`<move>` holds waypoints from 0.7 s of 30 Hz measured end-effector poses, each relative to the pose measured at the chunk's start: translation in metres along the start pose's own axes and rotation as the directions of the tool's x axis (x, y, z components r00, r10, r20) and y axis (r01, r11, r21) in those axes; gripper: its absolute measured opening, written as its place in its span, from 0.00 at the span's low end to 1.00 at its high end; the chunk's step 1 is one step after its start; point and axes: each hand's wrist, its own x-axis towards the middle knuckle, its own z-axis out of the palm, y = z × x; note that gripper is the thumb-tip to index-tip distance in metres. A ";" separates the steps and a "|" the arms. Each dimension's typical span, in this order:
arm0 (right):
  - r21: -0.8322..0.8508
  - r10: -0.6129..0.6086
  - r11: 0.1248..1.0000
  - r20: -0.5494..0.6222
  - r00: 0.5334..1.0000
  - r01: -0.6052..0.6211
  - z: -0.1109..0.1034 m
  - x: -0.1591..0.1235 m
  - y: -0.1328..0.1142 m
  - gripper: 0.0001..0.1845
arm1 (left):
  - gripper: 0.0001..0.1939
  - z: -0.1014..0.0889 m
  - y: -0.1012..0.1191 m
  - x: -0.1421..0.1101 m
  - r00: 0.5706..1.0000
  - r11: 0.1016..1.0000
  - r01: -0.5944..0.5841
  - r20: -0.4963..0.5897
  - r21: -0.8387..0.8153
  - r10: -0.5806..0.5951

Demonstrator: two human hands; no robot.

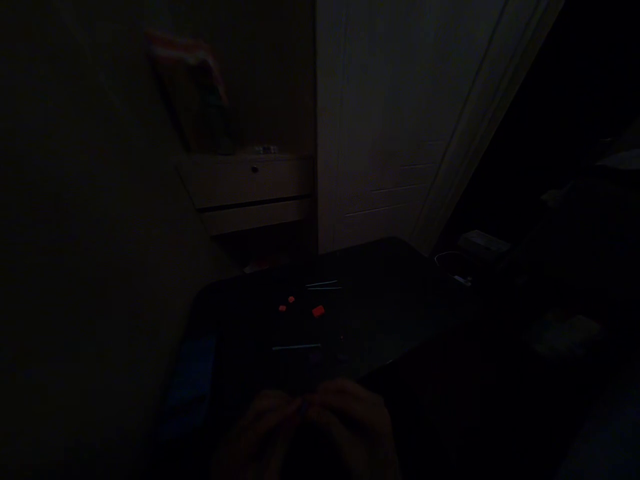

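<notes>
The scene is very dark. My left hand (pixel 267 423) and my right hand (pixel 353 417) are together at the bottom centre, just above the near edge of a dark table (pixel 380 293). Their fingertips meet in a pinch around something too small and dim to make out. Beyond them on the table lie three small red pieces (pixel 318 311), the largest on the right. A thin pale rod (pixel 296 347) lies closest to my hands, and two more thin rods (pixel 324 285) lie farther back.
A pale drawer unit (pixel 250 190) stands against the wall behind the table, with a white door (pixel 400 120) to its right. A small box and a white cable (pixel 467 263) sit at the table's far right. A blue object (pixel 193 380) is at the left edge.
</notes>
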 end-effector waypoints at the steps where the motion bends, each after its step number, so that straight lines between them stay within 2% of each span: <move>1: -0.017 -0.009 1.000 0.002 1.000 0.009 0.000 0.000 -0.004 0.12 | 0.16 0.001 0.004 -0.001 1.000 1.000 -0.003 -0.004 -0.013 0.003; 4: -0.060 -0.038 0.997 0.004 0.999 0.038 -0.001 0.001 -0.011 0.13 | 0.14 0.001 0.010 -0.005 0.999 0.999 -0.026 -0.036 -0.039 0.024; 8: -0.062 -0.070 0.996 0.008 0.998 0.070 0.002 0.000 -0.009 0.15 | 0.11 -0.003 0.007 -0.006 0.998 0.998 -0.058 -0.020 0.003 0.058; 10: -0.019 -0.008 1.000 -0.055 0.998 0.007 0.006 0.000 -0.005 0.12 | 0.11 -0.002 0.004 -0.005 0.999 0.999 -0.020 -0.043 0.037 0.021; 13: 0.057 0.163 0.986 -0.139 0.977 -0.157 0.011 -0.001 0.001 0.07 | 0.15 0.004 0.004 -0.002 0.995 0.997 0.076 -0.073 0.031 -0.074; 15: 0.081 0.245 0.969 -0.156 0.957 -0.235 0.012 -0.002 0.003 0.06 | 0.15 0.008 0.006 0.000 0.986 0.987 0.160 -0.046 -0.019 -0.161; 17: 0.091 0.257 0.965 -0.132 0.957 -0.247 0.010 -0.003 0.004 0.06 | 0.15 0.007 0.008 0.001 0.978 0.977 0.206 -0.024 -0.051 -0.207; 19: 0.078 0.210 0.976 -0.089 0.974 -0.204 0.006 -0.003 0.004 0.07 | 0.16 0.002 0.009 0.004 0.988 0.987 0.157 0.011 -0.037 -0.157; 21: 0.047 0.151 0.988 -0.065 0.986 -0.148 0.001 -0.002 0.005 0.09 | 0.17 -0.005 0.013 0.008 0.995 0.999 0.053 0.086 -0.001 -0.052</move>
